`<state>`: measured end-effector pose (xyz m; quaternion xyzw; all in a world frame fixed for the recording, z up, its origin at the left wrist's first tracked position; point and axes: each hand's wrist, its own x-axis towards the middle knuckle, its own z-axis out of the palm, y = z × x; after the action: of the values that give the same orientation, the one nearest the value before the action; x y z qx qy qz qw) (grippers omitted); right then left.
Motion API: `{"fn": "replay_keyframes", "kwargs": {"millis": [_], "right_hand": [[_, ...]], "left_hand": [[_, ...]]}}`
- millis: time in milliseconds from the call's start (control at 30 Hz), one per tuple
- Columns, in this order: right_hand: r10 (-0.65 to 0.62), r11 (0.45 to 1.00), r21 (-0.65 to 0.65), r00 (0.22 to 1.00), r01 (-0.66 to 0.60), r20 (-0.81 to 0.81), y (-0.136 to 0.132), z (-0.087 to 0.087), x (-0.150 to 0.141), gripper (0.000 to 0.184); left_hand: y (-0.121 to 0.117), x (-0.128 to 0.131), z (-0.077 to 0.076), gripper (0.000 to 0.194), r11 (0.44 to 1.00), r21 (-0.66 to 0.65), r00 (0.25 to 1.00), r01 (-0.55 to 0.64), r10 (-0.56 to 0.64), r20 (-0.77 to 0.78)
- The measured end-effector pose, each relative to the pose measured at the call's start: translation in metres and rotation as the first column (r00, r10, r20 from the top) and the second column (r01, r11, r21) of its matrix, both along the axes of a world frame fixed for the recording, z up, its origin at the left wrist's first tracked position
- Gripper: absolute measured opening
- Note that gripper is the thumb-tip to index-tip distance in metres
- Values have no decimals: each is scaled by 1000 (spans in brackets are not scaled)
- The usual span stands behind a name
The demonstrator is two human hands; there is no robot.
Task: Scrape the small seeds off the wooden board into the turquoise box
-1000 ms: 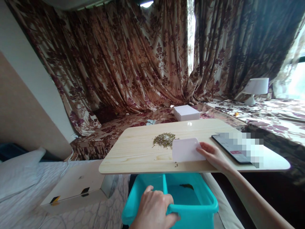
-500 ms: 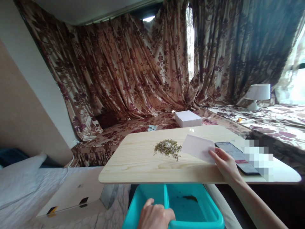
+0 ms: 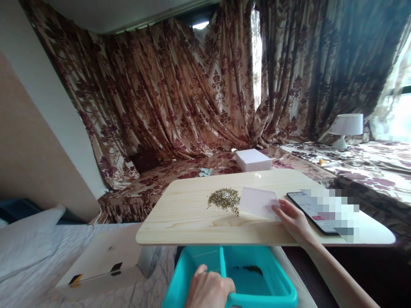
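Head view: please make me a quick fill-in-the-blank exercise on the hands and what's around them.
1. The flat white piece is held in the ____ hand.
2. In the picture, the pile of small grains lies to the ____ of that piece.
3. The left hand grips the turquoise tub, split into ____ compartments.

Missing words: right; left; two.

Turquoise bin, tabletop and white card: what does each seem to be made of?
Turquoise bin: probably plastic, smooth and slightly glossy, with a moulded-looking rim.
Tabletop: wood or wood-look laminate, with pale grain streaks and light sheen.
White card: thin, stiff-looking and matte; plastic or cardboard, I can't tell.
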<state>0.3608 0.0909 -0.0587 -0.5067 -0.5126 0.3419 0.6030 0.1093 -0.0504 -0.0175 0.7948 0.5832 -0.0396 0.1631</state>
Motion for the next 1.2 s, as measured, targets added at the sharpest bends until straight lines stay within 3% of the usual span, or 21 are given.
{"fn": "replay_keyframes", "kwargs": {"millis": [333, 567, 933, 1200], "right_hand": [[105, 994, 31, 994, -106, 33, -1, -5, 0, 41], [107, 993, 40, 994, -108, 27, -2, -3, -1, 46], [205, 979, 11, 978, -205, 26, 2, -5, -3, 45], [24, 999, -32, 999, -23, 34, -3, -1, -1, 39]], "left_hand": [[-7, 12, 4, 21, 999, -9, 999, 47, -47, -10], [-8, 17, 8, 24, 999, -21, 998, 45, -46, -38], [-15, 20, 10, 20, 998, -5, 997, 61, -61, -52], [-14, 16, 6, 21, 999, -1, 999, 34, -34, -12]]}}
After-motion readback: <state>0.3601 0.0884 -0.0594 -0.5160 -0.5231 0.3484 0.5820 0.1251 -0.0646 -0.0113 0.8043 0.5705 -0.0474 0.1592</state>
